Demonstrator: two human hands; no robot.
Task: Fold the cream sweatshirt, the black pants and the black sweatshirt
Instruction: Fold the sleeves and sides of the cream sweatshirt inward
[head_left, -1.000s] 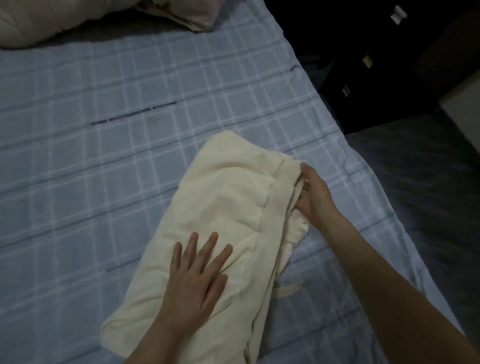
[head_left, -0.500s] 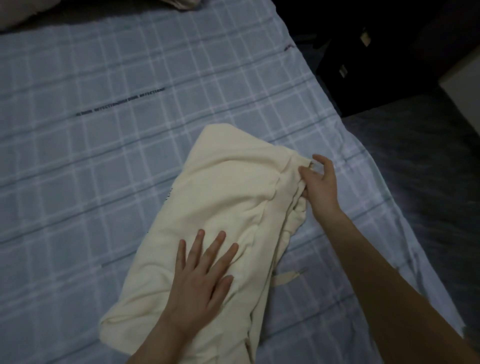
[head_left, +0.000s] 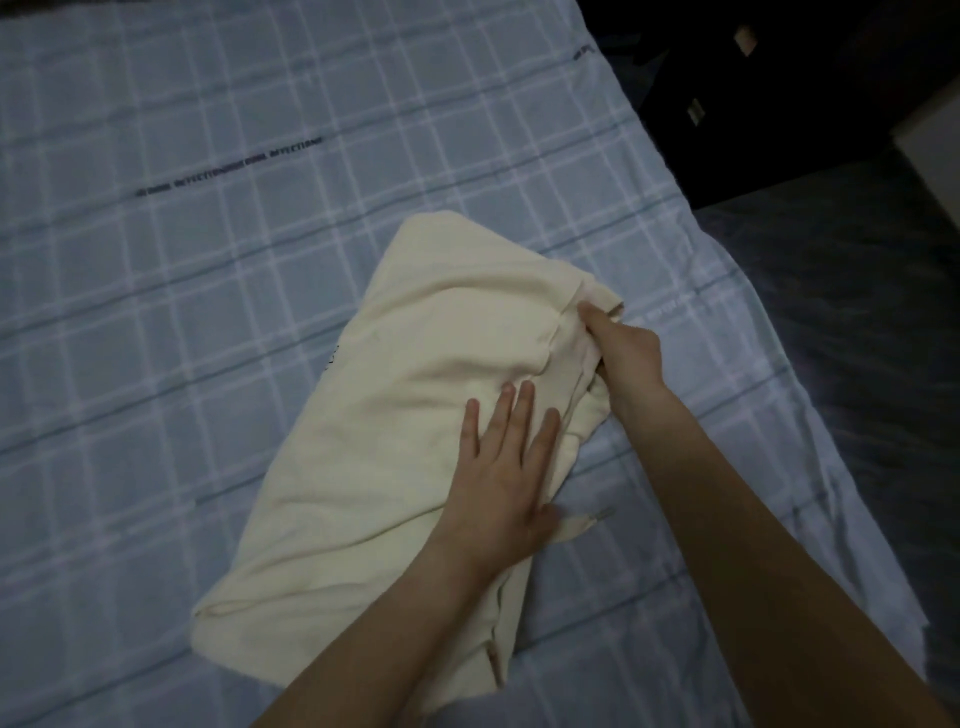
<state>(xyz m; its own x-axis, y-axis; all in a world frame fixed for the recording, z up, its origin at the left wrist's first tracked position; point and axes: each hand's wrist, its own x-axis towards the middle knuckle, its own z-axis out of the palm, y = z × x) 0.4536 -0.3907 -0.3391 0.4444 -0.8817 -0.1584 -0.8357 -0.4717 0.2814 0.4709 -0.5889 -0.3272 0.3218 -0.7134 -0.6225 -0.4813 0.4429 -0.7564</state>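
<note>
The cream sweatshirt (head_left: 405, 415) lies folded into a long bundle, slanting across the blue checked bedsheet (head_left: 208, 260). My left hand (head_left: 506, 467) rests flat on its right half, fingers straight and spread. My right hand (head_left: 623, 353) grips the bundle's far right corner, thumb on top and fingers tucked under the fabric edge. A cream drawstring end (head_left: 576, 525) pokes out beside my left hand. The black pants and the black sweatshirt are not in view.
The bed's right edge (head_left: 841, 519) runs diagonally down the right side. Beyond it lies a dark floor (head_left: 857, 312) and dark furniture (head_left: 753, 93) at the top right. The sheet stretches wide to the left and behind the bundle.
My left hand slid up and right along the sweatshirt, closer to my right hand. My right hand closed its hold on the corner. The view shifted slightly down the bed.
</note>
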